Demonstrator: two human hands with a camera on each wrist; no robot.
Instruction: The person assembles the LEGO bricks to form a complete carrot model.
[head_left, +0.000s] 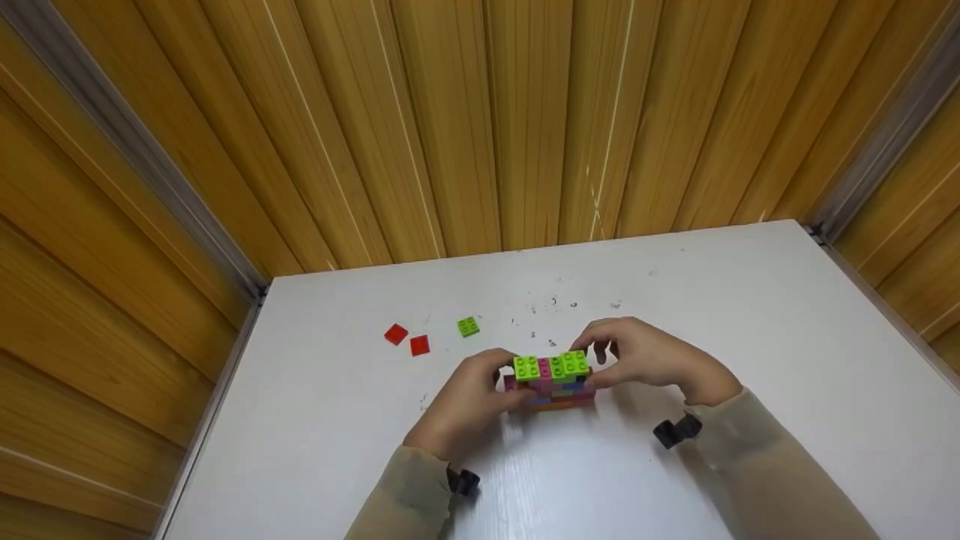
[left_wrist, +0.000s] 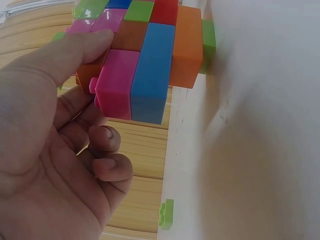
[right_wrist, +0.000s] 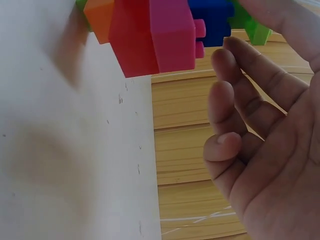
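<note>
A stack of toy building bricks (head_left: 544, 369) in pink, blue, orange, brown, red and green stands low over the table between both hands. My left hand (head_left: 469, 394) grips its left end, the thumb across the near face; in the left wrist view that thumb lies on the pink and brown bricks (left_wrist: 129, 36). At the right end, my right hand (head_left: 649, 356) pinches the upper part with thumb and index finger, by a light green brick (head_left: 575, 363). Its other fingers curl loosely below the blue brick (right_wrist: 210, 22) in the right wrist view. The fingers partly hide both ends.
On the white table (head_left: 322, 450) lie two red bricks (head_left: 396, 334) and a loose green brick (head_left: 468, 327), left of and behind the stack. Wood-look panels (head_left: 525, 135) rise along the back and sides. Small dark marks dot the tabletop behind the hands.
</note>
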